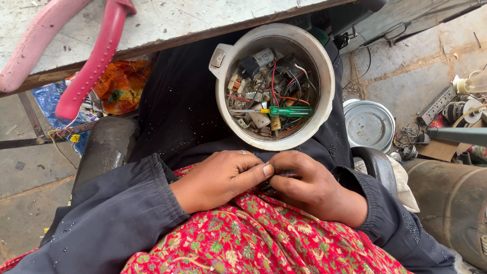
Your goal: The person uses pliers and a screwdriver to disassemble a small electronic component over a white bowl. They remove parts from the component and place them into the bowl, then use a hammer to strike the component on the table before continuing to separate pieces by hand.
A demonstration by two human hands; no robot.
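Observation:
My left hand (219,178) and my right hand (312,186) meet over my lap, above a red flowered cloth (253,238). Their fingers close together around a small dark part (283,176) that is almost fully hidden between them. Just beyond the hands, a round white pot (324,76) rests on my black-clothed lap. It holds several small electrical parts, red and black wires, and a green-handled screwdriver (284,111) lying across them.
A worn grey bench top (203,20) runs along the top, with pink handles (96,56) hanging over its edge. An orange bag (122,83) lies under it. At right are a grey metal lid (369,123), a power strip (437,104) and a metal cylinder (451,203).

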